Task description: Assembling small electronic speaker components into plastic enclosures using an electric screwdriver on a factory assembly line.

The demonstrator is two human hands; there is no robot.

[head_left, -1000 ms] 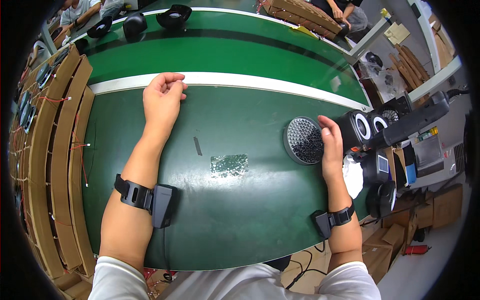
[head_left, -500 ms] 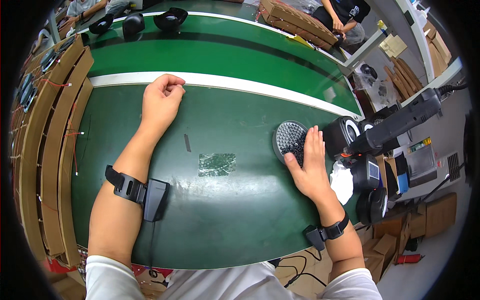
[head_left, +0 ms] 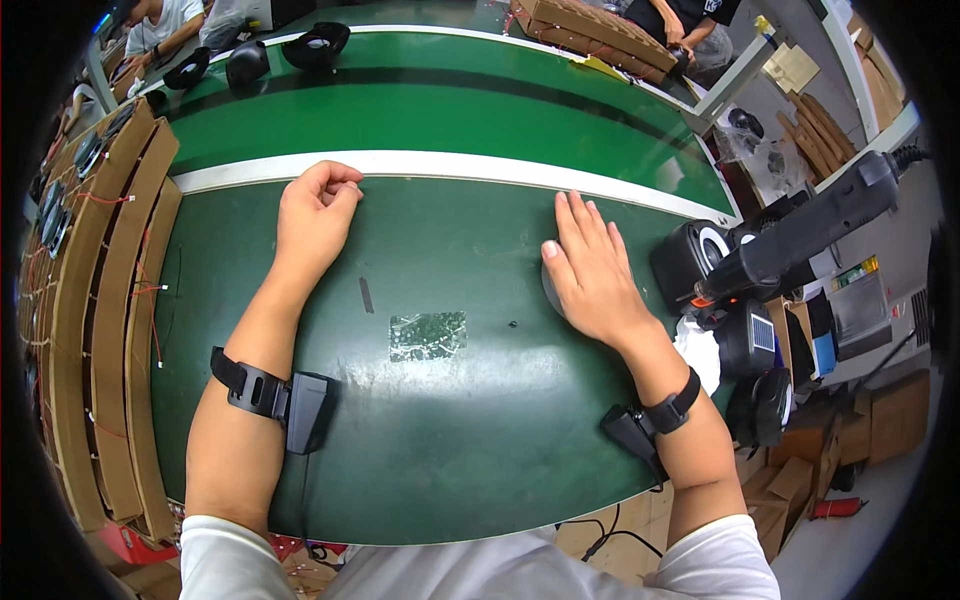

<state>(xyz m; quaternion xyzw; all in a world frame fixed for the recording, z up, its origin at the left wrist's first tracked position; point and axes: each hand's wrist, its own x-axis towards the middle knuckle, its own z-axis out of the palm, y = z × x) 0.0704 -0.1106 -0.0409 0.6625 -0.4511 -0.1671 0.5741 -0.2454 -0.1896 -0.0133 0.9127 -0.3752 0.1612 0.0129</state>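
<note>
My left hand is closed near the white rail, with its fingers curled in and thumb pressed to them. Anything inside it is hidden. Flat and open, my right hand covers most of a round dish, of which only the left rim shows. A tiny black piece, perhaps a screw, lies on the green tabletop to the left of the dish.
Cardboard trays with wires and speakers line the left. A green conveyor bears black housings beyond the white rail. To the right are a black power screwdriver and black units. Other people sit across.
My right hand has moved left over the dish, which held small black pieces in view before. The small black piece now lies on the tabletop. My left hand stays nearly still.
</note>
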